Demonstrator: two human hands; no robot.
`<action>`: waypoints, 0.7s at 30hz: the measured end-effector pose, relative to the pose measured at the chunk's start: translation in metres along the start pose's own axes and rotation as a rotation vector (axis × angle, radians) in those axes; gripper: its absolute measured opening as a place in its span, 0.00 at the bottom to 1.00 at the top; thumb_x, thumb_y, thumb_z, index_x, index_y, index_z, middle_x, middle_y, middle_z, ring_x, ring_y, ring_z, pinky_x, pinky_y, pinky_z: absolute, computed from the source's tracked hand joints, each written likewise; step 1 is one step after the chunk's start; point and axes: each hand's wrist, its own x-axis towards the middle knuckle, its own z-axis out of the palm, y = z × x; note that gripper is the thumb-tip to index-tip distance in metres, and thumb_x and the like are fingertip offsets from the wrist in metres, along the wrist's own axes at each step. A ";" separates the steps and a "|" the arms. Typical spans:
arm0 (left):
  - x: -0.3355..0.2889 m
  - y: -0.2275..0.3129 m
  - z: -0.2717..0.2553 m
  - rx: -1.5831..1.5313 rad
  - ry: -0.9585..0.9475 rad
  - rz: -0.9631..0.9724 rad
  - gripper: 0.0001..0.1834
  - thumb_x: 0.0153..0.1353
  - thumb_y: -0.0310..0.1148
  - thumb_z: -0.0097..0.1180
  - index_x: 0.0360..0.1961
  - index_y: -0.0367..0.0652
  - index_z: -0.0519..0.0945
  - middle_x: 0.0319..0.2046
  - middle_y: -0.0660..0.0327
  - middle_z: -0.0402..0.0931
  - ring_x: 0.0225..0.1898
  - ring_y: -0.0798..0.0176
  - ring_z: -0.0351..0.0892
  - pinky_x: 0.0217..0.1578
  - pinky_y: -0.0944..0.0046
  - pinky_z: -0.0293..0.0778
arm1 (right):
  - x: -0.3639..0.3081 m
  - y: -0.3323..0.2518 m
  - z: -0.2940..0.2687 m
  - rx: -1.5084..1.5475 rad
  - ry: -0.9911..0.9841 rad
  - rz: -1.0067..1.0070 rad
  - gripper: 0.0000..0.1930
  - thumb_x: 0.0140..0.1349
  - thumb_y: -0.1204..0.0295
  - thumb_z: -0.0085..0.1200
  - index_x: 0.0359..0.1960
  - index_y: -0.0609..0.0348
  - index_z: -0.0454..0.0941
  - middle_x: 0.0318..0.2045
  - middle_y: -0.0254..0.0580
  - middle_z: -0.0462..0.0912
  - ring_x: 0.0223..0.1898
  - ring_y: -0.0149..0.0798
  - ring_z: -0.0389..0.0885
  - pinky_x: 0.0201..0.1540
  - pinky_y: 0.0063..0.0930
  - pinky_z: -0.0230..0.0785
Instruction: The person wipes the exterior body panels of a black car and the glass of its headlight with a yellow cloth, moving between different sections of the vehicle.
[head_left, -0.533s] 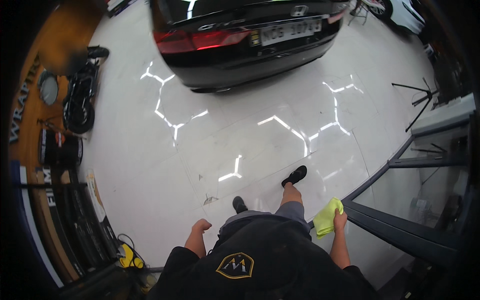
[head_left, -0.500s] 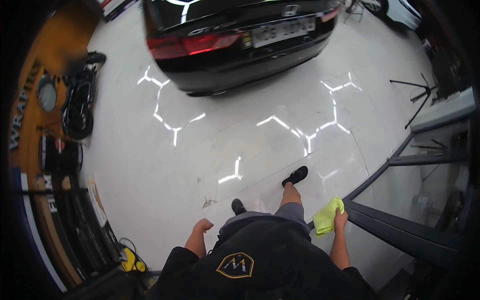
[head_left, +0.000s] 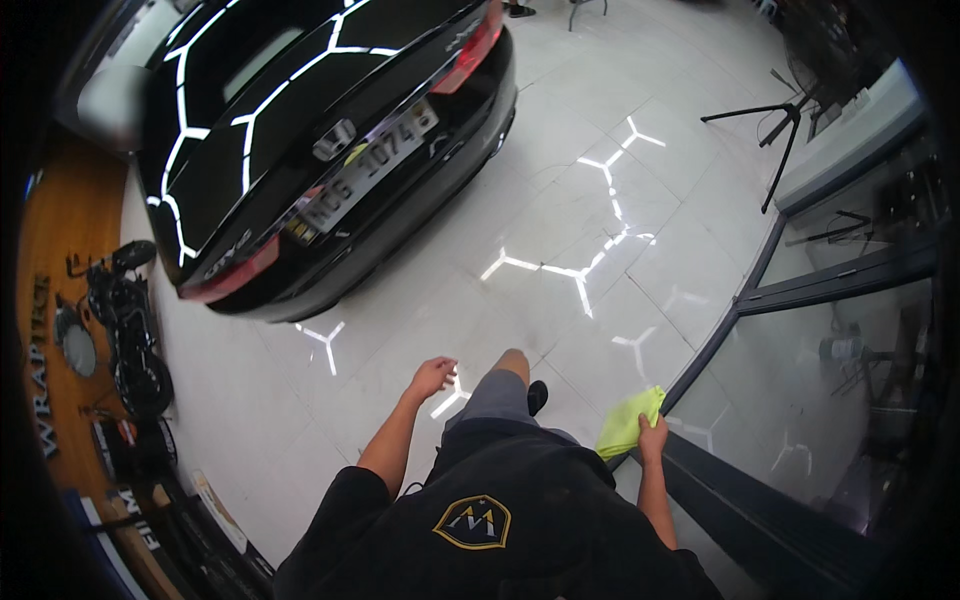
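My right hand [head_left: 653, 436] is closed around one edge of a bright yellow-green cloth [head_left: 628, 424], which hangs loosely beside my right leg. Empty and held forward at waist height, my left hand [head_left: 432, 376] has its fingers loosely bent and partly spread. Ahead and to the left is the rear of a glossy black car [head_left: 400, 245], with red tail lights and a plate at its back. Neither hand touches the car.
On the right a dark-framed glass panel [head_left: 800, 370] runs along the floor, with a black tripod stand [head_left: 780, 130] beyond it. A black motorcycle [head_left: 130, 335] stands by the wooden wall at left. Long boxes [head_left: 215, 515] lean at lower left. The tiled floor [head_left: 560, 330] reflects ceiling lights.
The view has turned to the right and the car now appears nearer, larger and further left. My left hand has swung forward. The cloth stays in my right hand.
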 end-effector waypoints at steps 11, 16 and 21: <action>0.248 0.128 -0.022 0.779 -0.404 -0.324 0.27 0.55 0.25 0.59 0.60 0.44 0.77 0.44 0.56 0.82 0.41 0.56 0.85 0.34 0.49 0.86 | 0.274 -0.070 0.006 -0.028 0.150 0.160 0.14 0.64 0.73 0.58 0.49 0.69 0.79 0.39 0.50 0.86 0.39 0.41 0.84 0.47 0.33 0.73; 0.400 0.398 -0.022 0.735 0.081 0.191 0.23 0.64 0.47 0.55 0.50 0.40 0.82 0.37 0.52 0.85 0.41 0.54 0.84 0.44 0.54 0.76 | 0.354 -0.098 0.012 -0.036 0.259 0.345 0.15 0.64 0.74 0.58 0.50 0.71 0.79 0.41 0.52 0.86 0.41 0.44 0.85 0.47 0.37 0.74; 0.502 0.610 -0.001 0.241 0.051 0.217 0.22 0.65 0.41 0.54 0.54 0.36 0.80 0.39 0.58 0.83 0.38 0.63 0.83 0.39 0.62 0.77 | 0.483 -0.146 0.025 0.114 0.253 0.408 0.15 0.64 0.74 0.57 0.50 0.72 0.79 0.42 0.53 0.86 0.41 0.47 0.85 0.46 0.40 0.75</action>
